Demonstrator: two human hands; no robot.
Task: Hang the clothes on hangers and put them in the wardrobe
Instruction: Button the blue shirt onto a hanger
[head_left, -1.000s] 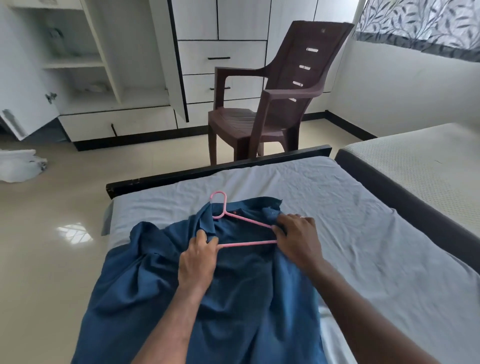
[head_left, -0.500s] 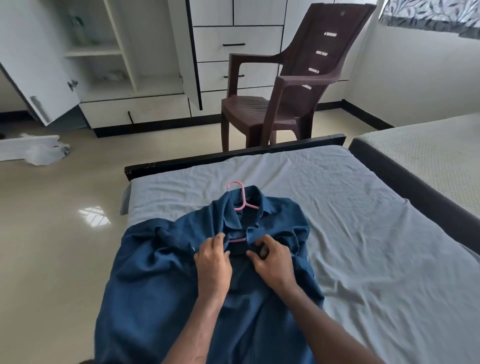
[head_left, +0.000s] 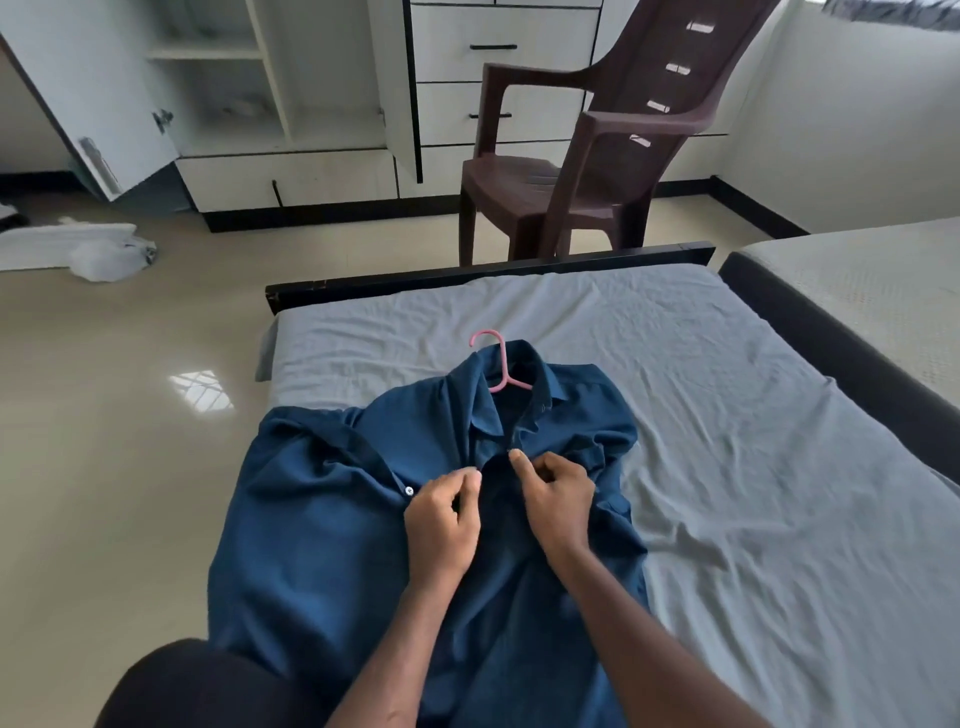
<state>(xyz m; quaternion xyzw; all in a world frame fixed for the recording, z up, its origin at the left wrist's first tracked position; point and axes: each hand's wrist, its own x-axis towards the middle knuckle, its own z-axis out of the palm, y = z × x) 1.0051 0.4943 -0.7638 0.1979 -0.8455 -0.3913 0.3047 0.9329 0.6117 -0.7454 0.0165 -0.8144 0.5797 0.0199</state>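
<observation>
Shirt (head_left: 322, 519), dark blue, lies spread on the bed (head_left: 727, 467) at frame centre, collar toward the top, with the lower part trailing off the bed's left edge. A pink hanger (head_left: 501, 364) sits inside the collar; I see only its hook and neck above the fabric. My left hand (head_left: 441, 525) rests on the shirt front just left of the placket, fingers curled and pinching the fabric edge beside a white button (head_left: 409, 490). My right hand (head_left: 558, 493) lies just right of it, fingers curled, pinching the opposite placket edge. Both hands are below the collar. The wardrobe (head_left: 291, 171) stands open at upper left; a brown chair (head_left: 597, 166) stands beyond the bed.
</observation>
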